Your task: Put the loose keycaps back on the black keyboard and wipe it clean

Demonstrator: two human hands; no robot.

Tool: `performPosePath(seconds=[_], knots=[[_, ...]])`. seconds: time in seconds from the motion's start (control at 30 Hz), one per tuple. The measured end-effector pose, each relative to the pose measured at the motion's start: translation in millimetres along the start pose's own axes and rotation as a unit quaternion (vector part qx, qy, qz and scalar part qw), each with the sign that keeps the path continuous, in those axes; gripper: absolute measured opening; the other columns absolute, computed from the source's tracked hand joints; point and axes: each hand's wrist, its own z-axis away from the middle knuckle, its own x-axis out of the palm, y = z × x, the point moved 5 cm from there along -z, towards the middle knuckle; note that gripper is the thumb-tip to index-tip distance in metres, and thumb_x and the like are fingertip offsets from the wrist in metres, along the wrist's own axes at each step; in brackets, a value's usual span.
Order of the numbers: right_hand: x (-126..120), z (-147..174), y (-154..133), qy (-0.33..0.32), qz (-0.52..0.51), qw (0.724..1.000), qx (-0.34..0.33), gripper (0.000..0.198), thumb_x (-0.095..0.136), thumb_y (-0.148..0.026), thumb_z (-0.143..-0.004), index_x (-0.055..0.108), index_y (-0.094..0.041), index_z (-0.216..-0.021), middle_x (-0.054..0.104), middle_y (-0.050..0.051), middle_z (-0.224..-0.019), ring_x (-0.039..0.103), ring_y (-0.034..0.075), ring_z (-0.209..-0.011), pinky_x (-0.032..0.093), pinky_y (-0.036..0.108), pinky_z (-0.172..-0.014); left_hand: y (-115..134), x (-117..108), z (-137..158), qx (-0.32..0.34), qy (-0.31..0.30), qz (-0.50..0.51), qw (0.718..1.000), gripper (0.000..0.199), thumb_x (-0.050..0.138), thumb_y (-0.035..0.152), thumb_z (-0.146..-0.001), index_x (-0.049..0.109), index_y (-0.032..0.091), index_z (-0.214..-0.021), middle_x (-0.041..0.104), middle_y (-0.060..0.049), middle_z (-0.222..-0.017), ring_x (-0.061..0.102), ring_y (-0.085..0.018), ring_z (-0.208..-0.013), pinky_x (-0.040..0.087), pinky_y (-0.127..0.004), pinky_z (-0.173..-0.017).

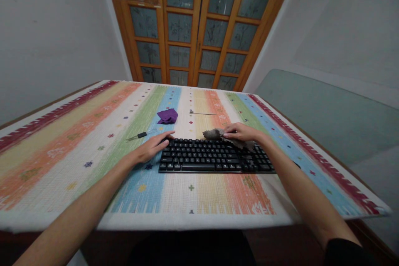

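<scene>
A black keyboard [199,156] lies on the striped tablecloth in front of me. At its back left corner is my left hand [154,146], the thumb over the corner and a finger stretched along the back edge. My right hand [238,132] pinches a crumpled grey cloth [213,134] above the back edge, right of the middle. Part of the cloth hangs down over the keys. The right wrist and forearm hide some of the keyboard's right end.
Beyond the keyboard lie a folded purple cloth [167,116] and a thin rod with a small dark end [202,113]. A slim metal tool with a black middle [141,135] is left of the keyboard. The striped tablecloth [118,108] covers the table; wooden glazed doors [196,45] stand behind.
</scene>
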Motion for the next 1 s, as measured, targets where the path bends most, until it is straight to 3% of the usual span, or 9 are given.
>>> performPosePath(seconds=[0.13, 0.33, 0.6, 0.77, 1.0], knots=[[13, -1, 7, -0.025, -0.012, 1.000, -0.010, 0.045, 0.059, -0.060, -0.091, 0.074, -0.019, -0.078, 0.070, 0.005, -0.081, 0.061, 0.021, -0.078, 0.046, 0.031, -0.074, 1, 0, 1, -0.006, 0.004, -0.001, 1.000, 0.063, 0.033, 0.049, -0.100, 0.041, 0.014, -0.151, 0.062, -0.014, -0.137, 0.057, -0.032, -0.124, 0.038, -0.044, -0.111], [17, -7, 9, 0.022, 0.035, 0.999, -0.002, 0.018, 0.065, -0.031, -0.085, 0.070, -0.019, -0.073, 0.066, 0.004, -0.079, 0.057, 0.019, -0.074, 0.044, 0.031, -0.073, 0, -1, 1, -0.001, 0.001, -0.005, 1.000, 0.062, 0.033, 0.048, -0.100, 0.041, 0.017, -0.153, 0.061, -0.014, -0.140, 0.057, -0.032, -0.125, 0.037, -0.044, -0.111], [15, -10, 2, 0.053, 0.058, 0.997, 0.013, 0.012, 0.065, -0.018, -0.079, 0.066, -0.019, -0.067, 0.065, 0.004, -0.079, 0.056, 0.019, -0.079, 0.042, 0.031, -0.076, -4, 0, 0, 0.000, -0.002, -0.005, 1.000, 0.064, 0.034, 0.049, -0.099, 0.040, 0.017, -0.154, 0.060, -0.014, -0.141, 0.056, -0.034, -0.126, 0.037, -0.045, -0.110], [12, -6, 10, 0.079, 0.058, 0.994, 0.038, 0.017, 0.062, -0.027, -0.086, 0.067, -0.019, -0.072, 0.065, 0.005, -0.080, 0.056, 0.020, -0.077, 0.041, 0.032, -0.075, -1, -1, 0, 0.009, -0.004, -0.011, 1.000, 0.062, 0.033, 0.045, -0.100, 0.039, 0.019, -0.155, 0.060, -0.013, -0.142, 0.056, -0.033, -0.127, 0.038, -0.045, -0.110], [-1, 15, 17, 0.064, 0.027, 0.996, 0.047, 0.046, 0.048, -0.055, -0.097, 0.073, -0.018, -0.082, 0.070, 0.008, -0.089, 0.061, 0.022, -0.083, 0.046, 0.034, -0.080, 1, 0, 0, 0.008, -0.007, -0.010, 1.000, 0.062, 0.033, 0.047, -0.100, 0.039, 0.020, -0.155, 0.061, -0.013, -0.140, 0.057, -0.032, -0.126, 0.038, -0.045, -0.110]])
